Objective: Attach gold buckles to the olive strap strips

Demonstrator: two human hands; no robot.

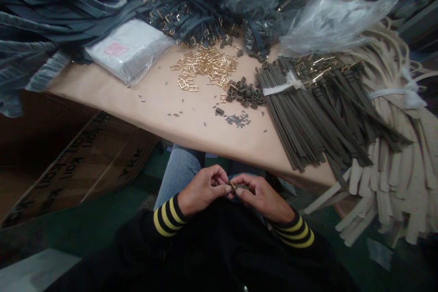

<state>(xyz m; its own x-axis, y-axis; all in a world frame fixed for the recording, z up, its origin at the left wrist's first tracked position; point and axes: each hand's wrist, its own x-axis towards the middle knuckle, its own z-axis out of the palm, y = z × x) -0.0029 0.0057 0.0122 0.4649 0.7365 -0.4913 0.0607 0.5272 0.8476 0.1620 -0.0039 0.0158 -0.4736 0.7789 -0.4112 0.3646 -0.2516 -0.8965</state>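
Observation:
Above my lap, just off the table's front edge, my left hand (205,189) and my right hand (265,197) meet with fingertips pinched together. Between them is a small olive-brown strap piece with a gold buckle (233,186), mostly covered by the fingers. On the table beyond lie a pile of gold buckles (208,66), a heap of dark strap loops (244,92) and a scatter of small metal pins (237,119). Olive-brown straps (290,118) tied with a white band lie to the right, gold buckles at their far end.
Beige straps (393,182) hang over the table's right edge. A plastic-wrapped white packet (128,48) lies at the left, near dark blue straps (68,23). Clear plastic (335,20) covers part of the back right. A cardboard box (85,159) stands below left of the table (164,100).

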